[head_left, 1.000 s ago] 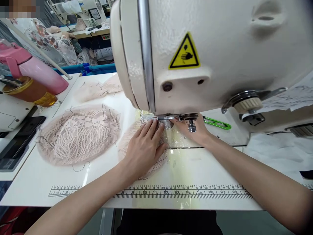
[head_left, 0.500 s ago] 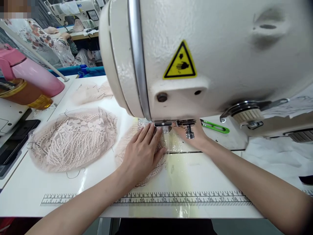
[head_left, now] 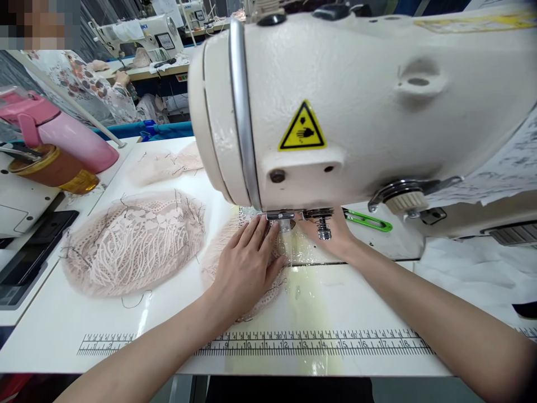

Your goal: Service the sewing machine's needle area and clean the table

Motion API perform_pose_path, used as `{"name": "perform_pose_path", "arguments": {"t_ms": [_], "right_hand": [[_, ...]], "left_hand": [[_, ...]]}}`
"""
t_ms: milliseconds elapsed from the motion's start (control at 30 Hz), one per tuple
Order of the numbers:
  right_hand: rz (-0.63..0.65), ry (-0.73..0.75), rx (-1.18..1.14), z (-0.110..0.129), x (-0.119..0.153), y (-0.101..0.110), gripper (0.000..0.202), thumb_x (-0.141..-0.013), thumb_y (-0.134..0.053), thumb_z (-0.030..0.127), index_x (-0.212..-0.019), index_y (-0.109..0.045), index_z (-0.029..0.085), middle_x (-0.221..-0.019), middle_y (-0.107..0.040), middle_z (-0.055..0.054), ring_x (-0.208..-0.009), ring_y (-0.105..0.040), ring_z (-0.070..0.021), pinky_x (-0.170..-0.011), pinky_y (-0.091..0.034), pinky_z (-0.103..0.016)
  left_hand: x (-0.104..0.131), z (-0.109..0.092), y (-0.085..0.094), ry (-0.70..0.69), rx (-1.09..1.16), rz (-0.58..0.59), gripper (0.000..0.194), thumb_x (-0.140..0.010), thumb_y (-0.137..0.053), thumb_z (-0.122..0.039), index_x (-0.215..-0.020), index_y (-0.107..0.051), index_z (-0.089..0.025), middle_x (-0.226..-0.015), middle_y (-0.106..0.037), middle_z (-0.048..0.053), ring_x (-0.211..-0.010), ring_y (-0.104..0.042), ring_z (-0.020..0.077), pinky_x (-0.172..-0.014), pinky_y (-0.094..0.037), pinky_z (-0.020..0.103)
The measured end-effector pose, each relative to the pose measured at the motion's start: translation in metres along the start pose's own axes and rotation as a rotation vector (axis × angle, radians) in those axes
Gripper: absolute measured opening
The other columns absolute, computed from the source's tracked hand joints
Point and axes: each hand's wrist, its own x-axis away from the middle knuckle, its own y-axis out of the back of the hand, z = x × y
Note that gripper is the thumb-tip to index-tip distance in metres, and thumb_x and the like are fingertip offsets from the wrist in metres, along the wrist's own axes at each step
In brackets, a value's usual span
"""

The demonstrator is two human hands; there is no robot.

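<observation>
1. The camera view has tipped up over the last second, so more of the top of the cream-painted metal sewing machine head (head_left: 356,112) shows; the left hand (head_left: 242,266) and right hand (head_left: 337,232) keep nearly the same posts beside the needle area.
2. The pale pink lace-and-mesh piece (head_left: 266,296) lies on the white bench (head_left: 361,302) under the left hand, its far edge running towards the small silver metal guide (head_left: 280,215); it shows no clear shift, so the work seems to be at a steadying or slow-feeding stage.
3. The left fingers lie flat on the lace, close together, thumb held apart; the right fingers are largely hidden behind the machine's metal fittings, so whether they pinch anything cannot be told.
4. A yellow triangular warning sticker (head_left: 302,127) bears a black hand symbol and no words; the black printed ruler scale (head_left: 302,344) along the bench's near edge reads 10 to 18 in its clearer part; the white sewing machine (head_left: 161,36) behind shows "UKI", perhaps part of a longer name; the yellow strip label (head_left: 474,22) is unreadable.
</observation>
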Motion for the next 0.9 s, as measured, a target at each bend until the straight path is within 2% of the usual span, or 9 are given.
{"name": "perform_pose_path", "arguments": {"t_ms": [167,500,733,900], "right_hand": [[-0.019,0.012,-0.058,0.0029,-0.0007,0.0001,0.015,-0.089,-0.051,0.026,-0.079,-0.061,0.022,-0.079,-0.069,-0.004,-0.080,-0.064,-0.0225,-0.075,-0.051,-0.037],[-0.037,0.017,-0.032,-0.0019,-0.0064,-0.0053,0.018,-0.091,-0.047,0.030,-0.080,-0.059,0.023,-0.077,-0.066,-0.003,-0.080,-0.061,-0.0214,-0.078,-0.050,-0.037],[-0.072,0.002,-0.023,-0.0033,-0.0031,-0.0061,0.018,-0.090,-0.051,0.034,-0.080,-0.060,0.021,-0.079,-0.068,-0.007,-0.082,-0.063,-0.0244,-0.077,-0.050,-0.038],[-0.082,-0.011,-0.007,-0.0054,-0.0036,-0.0071,0.017,-0.089,-0.053,0.032,-0.079,-0.062,0.021,-0.079,-0.069,-0.007,-0.083,-0.064,-0.0258,-0.078,-0.050,-0.039]], "left_hand": [[0.0003,-0.0008,0.0017,-0.003,0.000,-0.012,0.058,-0.105,-0.036,-0.046,-0.142,-0.056,-0.006,-0.146,-0.054,0.018,-0.137,-0.052,0.0307,-0.110,-0.051,0.047],[0.0009,-0.0003,0.0009,0.003,0.010,0.008,0.057,-0.105,-0.036,-0.045,-0.143,-0.054,-0.007,-0.149,-0.050,0.017,-0.140,-0.050,0.0296,-0.113,-0.048,0.045],[0.0014,-0.0002,0.0004,-0.008,-0.004,-0.040,0.056,-0.104,-0.038,-0.044,-0.140,-0.057,-0.006,-0.145,-0.055,0.017,-0.136,-0.054,0.0307,-0.109,-0.051,0.046],[0.0022,0.0001,-0.0013,0.006,0.007,-0.016,0.058,-0.104,-0.037,-0.046,-0.143,-0.055,-0.007,-0.148,-0.052,0.016,-0.139,-0.051,0.0296,-0.111,-0.049,0.046]]}}
